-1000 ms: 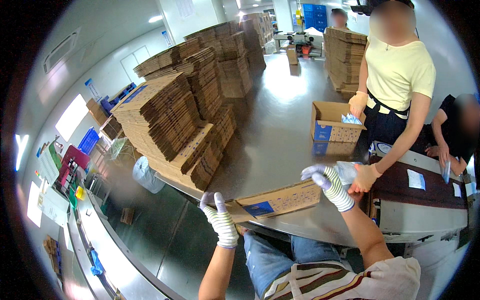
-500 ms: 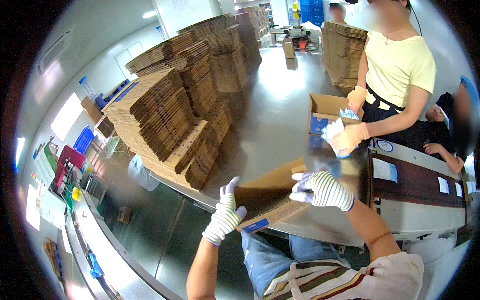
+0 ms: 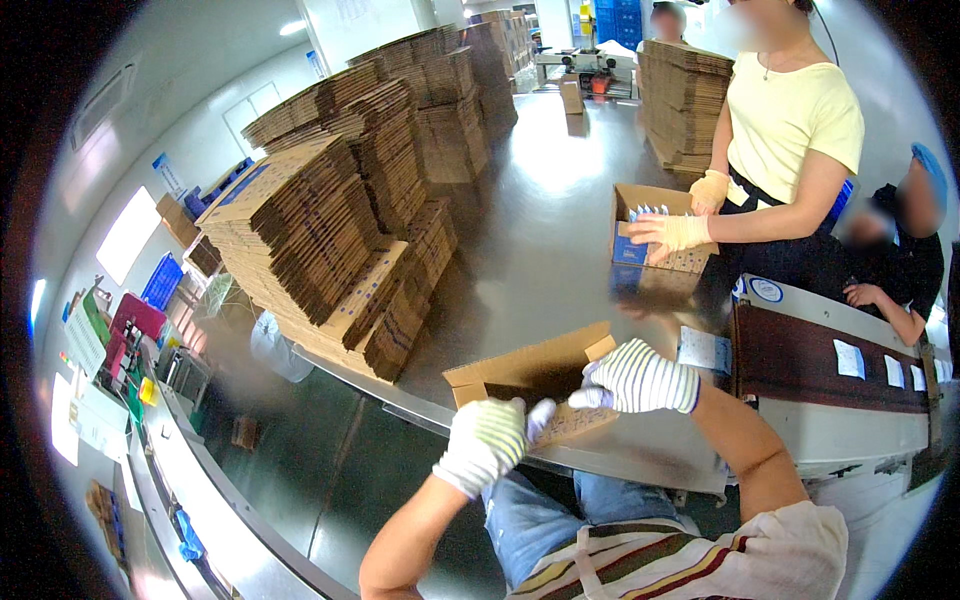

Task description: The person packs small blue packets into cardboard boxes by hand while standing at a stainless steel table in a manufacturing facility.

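A half-folded brown cardboard box (image 3: 535, 375) sits at the near edge of the steel table (image 3: 540, 230), its open flaps tilted up and away from the person. The box lies directly between the two gloved hands — the left hand (image 3: 487, 443) grips its near lower edge, fingers (image 3: 537, 415) curled shut on the cardboard, while the right hand (image 3: 637, 378) presses down on the right-hand flap, fingers (image 3: 592, 373) bent and closed over the fold. Both hands wear striped white work gloves, and their fingertips nearly meet at the front of the box.

Beyond the fingers, farther across the table, a second open box (image 3: 655, 230) holds small blue-and-white packs; another person in a yellow shirt (image 3: 790, 120) has both gloved hands at its rim. To the left of the fingers, tall stacks of flattened cartons (image 3: 320, 220) lean along the table's left side, with more stacks (image 3: 685, 100) standing at the far end. Right of the right hand's fingers runs a dark conveyor belt (image 3: 830, 355) carrying white labels, and a seated person in dark clothes with a blue cap (image 3: 905, 250) leans over it.
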A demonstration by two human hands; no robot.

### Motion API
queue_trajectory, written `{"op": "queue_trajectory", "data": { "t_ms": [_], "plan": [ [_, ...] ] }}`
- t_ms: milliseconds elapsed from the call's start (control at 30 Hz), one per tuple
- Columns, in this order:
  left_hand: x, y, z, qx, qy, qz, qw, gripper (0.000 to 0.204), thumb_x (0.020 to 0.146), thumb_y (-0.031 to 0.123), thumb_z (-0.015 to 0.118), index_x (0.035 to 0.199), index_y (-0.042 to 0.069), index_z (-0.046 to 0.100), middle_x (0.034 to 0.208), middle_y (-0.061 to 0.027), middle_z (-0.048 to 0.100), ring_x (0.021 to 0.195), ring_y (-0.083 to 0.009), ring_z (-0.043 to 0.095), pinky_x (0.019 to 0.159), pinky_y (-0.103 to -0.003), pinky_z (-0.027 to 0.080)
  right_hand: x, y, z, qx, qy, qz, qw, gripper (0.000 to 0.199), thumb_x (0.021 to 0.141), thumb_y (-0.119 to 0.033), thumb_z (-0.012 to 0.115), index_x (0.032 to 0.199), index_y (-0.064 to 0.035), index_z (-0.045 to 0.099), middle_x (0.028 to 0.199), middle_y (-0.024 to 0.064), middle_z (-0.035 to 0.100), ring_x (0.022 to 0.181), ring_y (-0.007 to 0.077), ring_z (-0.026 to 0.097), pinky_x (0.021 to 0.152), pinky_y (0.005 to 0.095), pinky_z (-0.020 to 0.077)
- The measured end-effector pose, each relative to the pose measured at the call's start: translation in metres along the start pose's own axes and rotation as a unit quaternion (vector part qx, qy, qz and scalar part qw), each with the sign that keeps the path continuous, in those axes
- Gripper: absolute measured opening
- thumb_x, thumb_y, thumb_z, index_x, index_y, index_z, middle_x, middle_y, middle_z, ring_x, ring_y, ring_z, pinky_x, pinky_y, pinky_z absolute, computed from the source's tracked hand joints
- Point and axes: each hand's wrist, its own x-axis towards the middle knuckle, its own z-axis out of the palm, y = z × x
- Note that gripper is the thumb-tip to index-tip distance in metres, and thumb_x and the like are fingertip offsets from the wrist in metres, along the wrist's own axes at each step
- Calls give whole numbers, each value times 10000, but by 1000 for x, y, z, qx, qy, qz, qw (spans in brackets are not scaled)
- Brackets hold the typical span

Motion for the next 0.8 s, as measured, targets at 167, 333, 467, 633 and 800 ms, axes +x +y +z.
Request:
{"op": "queue_trajectory", "data": {
  "t_ms": [167,333,467,633,800],
  "plan": [
    [44,-26,42,-29,-17,5,999,536,958,422,315,774,52,658,670,-187,631,686,-324,632,644,-458,487,32,13,33,-62,111,-12,992,242,870,-240,499,936,-48,631,936,138,623,856,300,609,748,388,506],
    [27,15,53,-2,117,33,993,475,824,382,582,1114,11,513,946,-169,622,920,-305,607,752,-420,498,37,11,41,-27,143,21,989,200,858,-188,498,949,-74,634,970,120,610,933,292,585,826,394,475],
    [24,10,54,-28,42,29,998,584,766,420,650,1128,-14,504,910,-201,622,857,-336,620,745,-420,502,33,10,37,43,198,8,979,222,806,-196,600,989,-74,630,1002,115,608,945,292,564,858,409,446],
    [-3,-22,32,-93,86,-72,989,672,728,496,691,1084,-44,510,926,-260,617,856,-346,634,712,-383,518,-11,-4,-3,69,391,29,917,438,763,-292,689,1103,-56,546,1130,157,550,1038,338,527,927,419,426],
    [-23,16,33,-619,279,-58,732,544,823,239,698,1211,-15,413,1058,-144,609,961,-198,589,836,-330,495,-22,-35,2,475,288,77,828,699,726,-349,767,1188,55,432,1144,215,567,1059,282,571,879,415,472]
  ]
}}
